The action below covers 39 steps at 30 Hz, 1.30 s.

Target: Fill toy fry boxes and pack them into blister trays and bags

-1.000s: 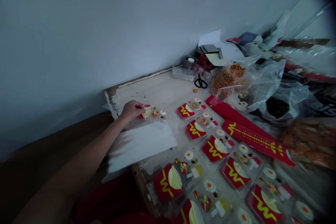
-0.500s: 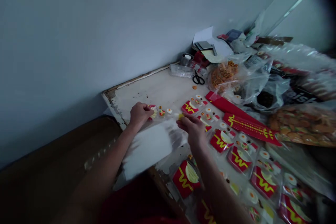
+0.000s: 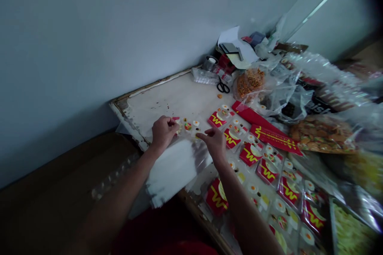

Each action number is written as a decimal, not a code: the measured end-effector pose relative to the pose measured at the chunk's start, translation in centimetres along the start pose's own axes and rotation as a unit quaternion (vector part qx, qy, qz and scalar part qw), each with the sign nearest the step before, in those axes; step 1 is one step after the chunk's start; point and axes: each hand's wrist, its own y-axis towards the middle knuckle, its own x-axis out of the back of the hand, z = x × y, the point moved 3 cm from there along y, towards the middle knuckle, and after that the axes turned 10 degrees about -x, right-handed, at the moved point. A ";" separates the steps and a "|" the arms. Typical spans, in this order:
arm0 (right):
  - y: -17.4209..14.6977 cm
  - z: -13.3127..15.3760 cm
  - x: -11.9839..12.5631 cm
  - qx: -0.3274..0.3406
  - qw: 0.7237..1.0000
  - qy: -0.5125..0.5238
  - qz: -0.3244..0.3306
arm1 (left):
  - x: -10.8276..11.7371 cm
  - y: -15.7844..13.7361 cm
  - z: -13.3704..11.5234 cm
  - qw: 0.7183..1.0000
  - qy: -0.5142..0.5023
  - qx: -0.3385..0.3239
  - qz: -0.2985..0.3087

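My left hand [image 3: 164, 132] pinches the left end of a clear plastic blister tray [image 3: 192, 132] lying at the table's near edge. In that tray sit miniature toy foods: a fried egg [image 3: 196, 123], a round red-and-green piece [image 3: 188, 126] and a tiny burger [image 3: 185, 120]. My right hand [image 3: 214, 143] is at the tray's right end, fingers closed on a small yellow piece [image 3: 198, 136], mostly covered by the fingertips. Below both hands a white sheet [image 3: 176, 163] hangs over the table edge.
Several filled trays with red fry boxes [image 3: 249, 154] stand in rows to the right. Beyond them lie red printed cards [image 3: 272, 139], black scissors [image 3: 223, 86], a bag of orange pieces [image 3: 250, 83] and a bag of brown pieces [image 3: 324, 133]. A metal tin of pale yellow strips [image 3: 348, 227] sits lower right.
My right hand has moved left with the yellow piece to the tray's right end. My left hand stays on the tray. The view has shifted, bringing the metal tin into sight.
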 end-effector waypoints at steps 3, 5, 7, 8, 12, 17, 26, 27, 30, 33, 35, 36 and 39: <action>0.0 -0.6 0.4 -0.017 1.000 0.025 0.000 | 0.1 0.1 0.4 1.000 -0.027 0.004 0.010; 0.0 -0.9 0.8 -0.049 0.996 0.079 0.012 | 0.4 0.0 0.4 0.999 -0.044 0.007 0.012; 0.2 -0.9 1.0 -0.096 0.984 0.140 0.062 | 0.6 -0.1 0.2 0.998 -0.056 0.002 0.007; 0.2 -0.9 0.8 -0.119 0.973 0.162 0.112 | 0.7 -0.2 -0.1 0.998 -0.058 -0.007 0.007; -0.2 -0.7 -0.4 -0.138 0.946 0.200 0.215 | 0.8 -0.8 -1.9 0.997 -0.006 -0.078 0.023; -0.8 -0.8 -1.5 -0.117 0.967 0.187 0.127 | 0.4 -1.5 -4.3 0.986 0.110 -0.104 0.071; -0.3 -1.2 0.0 -0.155 0.914 0.213 0.307 | -0.1 -1.1 -5.0 0.973 0.182 -0.094 0.106; -0.1 -1.3 0.1 -0.146 0.922 0.209 0.290 | -0.3 -1.3 -5.0 0.974 0.175 -0.101 0.104; 0.2 -1.7 -0.2 -0.145 0.936 0.223 0.230 | -0.9 -2.1 -5.3 0.977 0.162 -0.105 0.089; -0.1 -2.1 -0.3 -0.153 0.942 0.230 0.190 | -1.1 -2.9 -5.5 0.980 0.145 -0.110 0.078; -0.5 -2.2 -0.3 -0.161 0.944 0.224 0.179 | -1.0 -3.2 -5.7 0.982 0.134 -0.120 0.066; -0.8 -2.2 -0.2 -0.170 0.941 0.228 0.182 | -1.0 -3.2 -5.7 0.982 0.128 -0.124 0.058; -1.7 -1.8 0.0 -0.191 0.921 0.275 0.197 | -0.8 -3.0 -5.7 0.983 0.116 -0.135 0.042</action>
